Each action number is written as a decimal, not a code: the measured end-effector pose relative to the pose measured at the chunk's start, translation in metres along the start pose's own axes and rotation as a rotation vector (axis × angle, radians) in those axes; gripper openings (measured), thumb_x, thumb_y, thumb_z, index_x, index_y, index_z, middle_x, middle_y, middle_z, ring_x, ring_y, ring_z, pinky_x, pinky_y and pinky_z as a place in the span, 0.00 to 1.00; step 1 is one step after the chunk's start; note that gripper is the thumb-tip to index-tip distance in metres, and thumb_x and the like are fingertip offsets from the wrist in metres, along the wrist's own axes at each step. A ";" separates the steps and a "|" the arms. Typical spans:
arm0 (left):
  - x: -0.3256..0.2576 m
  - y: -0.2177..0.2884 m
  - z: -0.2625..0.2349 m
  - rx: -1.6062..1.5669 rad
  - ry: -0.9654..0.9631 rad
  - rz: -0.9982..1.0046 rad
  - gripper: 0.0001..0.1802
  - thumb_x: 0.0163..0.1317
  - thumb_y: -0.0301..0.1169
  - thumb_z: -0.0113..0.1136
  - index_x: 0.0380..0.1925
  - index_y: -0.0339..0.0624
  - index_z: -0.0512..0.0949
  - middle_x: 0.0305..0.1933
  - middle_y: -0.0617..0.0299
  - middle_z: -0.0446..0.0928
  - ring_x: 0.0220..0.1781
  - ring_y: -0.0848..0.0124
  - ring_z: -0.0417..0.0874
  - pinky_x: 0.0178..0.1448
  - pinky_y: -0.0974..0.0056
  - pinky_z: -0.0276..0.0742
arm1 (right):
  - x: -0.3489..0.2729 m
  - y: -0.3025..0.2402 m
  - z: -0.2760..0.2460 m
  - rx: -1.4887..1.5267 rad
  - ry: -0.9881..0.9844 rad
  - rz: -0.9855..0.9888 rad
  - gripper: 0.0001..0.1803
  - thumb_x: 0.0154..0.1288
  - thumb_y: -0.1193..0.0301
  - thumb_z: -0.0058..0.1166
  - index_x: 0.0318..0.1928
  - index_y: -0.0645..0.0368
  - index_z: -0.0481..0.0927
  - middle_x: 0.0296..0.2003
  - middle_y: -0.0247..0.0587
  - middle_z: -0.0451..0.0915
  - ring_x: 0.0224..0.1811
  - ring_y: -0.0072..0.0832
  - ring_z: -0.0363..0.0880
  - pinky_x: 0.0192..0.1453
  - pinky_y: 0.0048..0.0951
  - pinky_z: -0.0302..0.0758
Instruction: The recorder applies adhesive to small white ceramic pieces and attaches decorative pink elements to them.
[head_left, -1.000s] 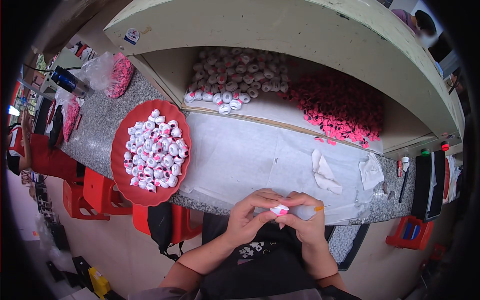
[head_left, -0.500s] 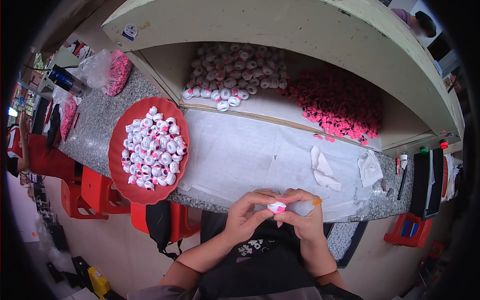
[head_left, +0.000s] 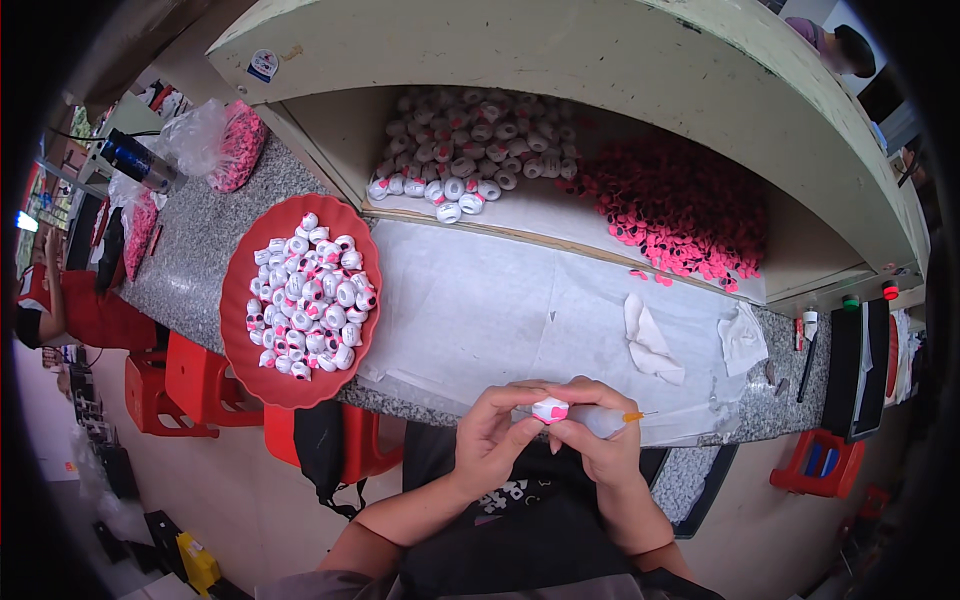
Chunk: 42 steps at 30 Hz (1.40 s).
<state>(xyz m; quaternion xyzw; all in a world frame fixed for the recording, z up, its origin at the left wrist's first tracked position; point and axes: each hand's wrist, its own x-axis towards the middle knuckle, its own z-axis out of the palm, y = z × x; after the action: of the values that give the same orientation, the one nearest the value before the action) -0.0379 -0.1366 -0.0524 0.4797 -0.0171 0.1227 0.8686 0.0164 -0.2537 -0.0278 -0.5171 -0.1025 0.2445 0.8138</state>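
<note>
- Because the white piece [head_left: 550,411] is small, it sits between both hands, above the near edge of the worktop [head_left: 205,255], its pink patch showing.
- The left hand [head_left: 488,432] holds it by one side, fingers [head_left: 518,394] narrowed to a pinch, presumably to steady it.
- The right hand [head_left: 606,448] closes on the other side with thumb and fingertips, while a clear bottle [head_left: 597,421] lies within the same grip, probably so that it need not be put down.
- The bottle's orange tip [head_left: 632,417] points rightward, away from the piece, which likely spares it from stray drips.
- The red plate [head_left: 236,325] stands to the left with similar pieces [head_left: 305,295] heaped in it, within easy reach.
- On the shelf [head_left: 565,212], white rings [head_left: 480,145] and pink cutouts [head_left: 680,235] form neighbouring piles, apparently divided by kind.
- White paper [head_left: 460,300] covers the worktop before the person, perhaps against smears; a crumpled wipe [head_left: 650,343] rests on it to the right.
</note>
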 end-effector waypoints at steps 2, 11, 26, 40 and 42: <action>-0.001 0.000 0.000 -0.031 -0.007 -0.004 0.13 0.54 0.19 0.46 0.41 0.34 0.65 0.46 0.51 0.66 0.47 0.70 0.68 0.48 0.68 0.65 | -0.001 0.002 0.000 0.003 -0.012 -0.014 0.13 0.45 0.84 0.51 0.36 0.69 0.72 0.28 0.44 0.70 0.24 0.25 0.71 0.21 0.19 0.69; -0.003 -0.002 0.005 0.063 0.039 0.033 0.11 0.55 0.22 0.46 0.40 0.35 0.63 0.44 0.48 0.67 0.39 0.69 0.71 0.35 0.68 0.73 | -0.004 0.011 0.000 0.019 0.017 -0.091 0.12 0.45 0.84 0.51 0.35 0.68 0.73 0.27 0.43 0.69 0.22 0.26 0.71 0.19 0.19 0.68; -0.001 0.006 0.004 0.009 0.074 0.006 0.12 0.55 0.17 0.43 0.41 0.33 0.65 0.46 0.48 0.66 0.36 0.71 0.72 0.34 0.70 0.72 | 0.002 0.011 0.011 0.126 0.083 -0.063 0.12 0.45 0.83 0.51 0.35 0.68 0.72 0.26 0.42 0.69 0.20 0.24 0.69 0.19 0.18 0.68; -0.003 0.013 -0.001 -0.037 0.083 -0.046 0.13 0.56 0.21 0.46 0.43 0.34 0.65 0.41 0.56 0.68 0.33 0.75 0.71 0.34 0.72 0.71 | 0.003 0.007 0.021 0.087 0.072 0.013 0.15 0.44 0.84 0.50 0.38 0.69 0.71 0.28 0.43 0.70 0.22 0.23 0.70 0.20 0.18 0.68; 0.003 0.014 -0.005 -0.061 0.053 -0.048 0.12 0.56 0.20 0.45 0.42 0.34 0.65 0.43 0.55 0.68 0.35 0.74 0.71 0.35 0.71 0.71 | 0.004 0.005 0.018 0.033 0.082 0.014 0.16 0.43 0.86 0.51 0.38 0.69 0.73 0.28 0.42 0.71 0.23 0.22 0.70 0.21 0.18 0.69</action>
<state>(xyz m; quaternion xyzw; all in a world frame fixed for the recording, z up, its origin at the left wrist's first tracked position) -0.0388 -0.1247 -0.0430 0.4500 0.0137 0.1137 0.8856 0.0113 -0.2358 -0.0247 -0.5139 -0.0614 0.2302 0.8241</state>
